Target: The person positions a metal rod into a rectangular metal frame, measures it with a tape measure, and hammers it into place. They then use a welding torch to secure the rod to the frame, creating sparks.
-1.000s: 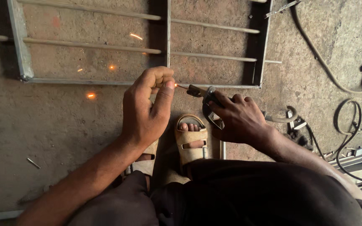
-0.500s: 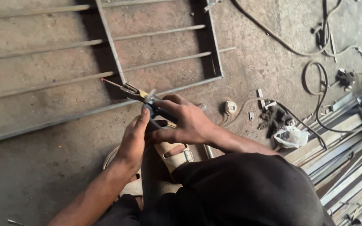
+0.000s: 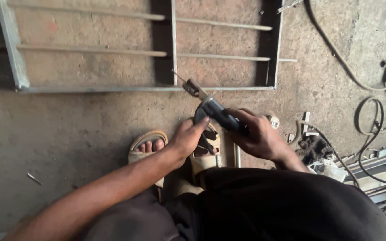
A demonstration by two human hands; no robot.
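Note:
I crouch over a concrete floor and look down at both hands. My right hand [image 3: 258,136] is wrapped around the dark handle of a welding electrode holder [image 3: 215,111]. A thin welding rod [image 3: 180,77] sticks out of its jaws toward a grey metal window frame [image 3: 157,89] lying flat on the floor. The fingertips of my left hand [image 3: 188,138] touch the holder's handle from the left. My feet in tan sandals [image 3: 146,147] show below the hands.
Black cables [image 3: 336,58] snake over the floor at the upper right. Metal bars and profiles [image 3: 380,174] are piled at the right edge. Small scraps and a white bag [image 3: 322,167] lie beside my right wrist. A short metal bit [image 3: 34,178] rests at the far left.
One second ago my left hand pinched the rod at the holder's jaws, with sparks on the floor. Now it rests on the handle, and the rod points at the frame's lower bar.

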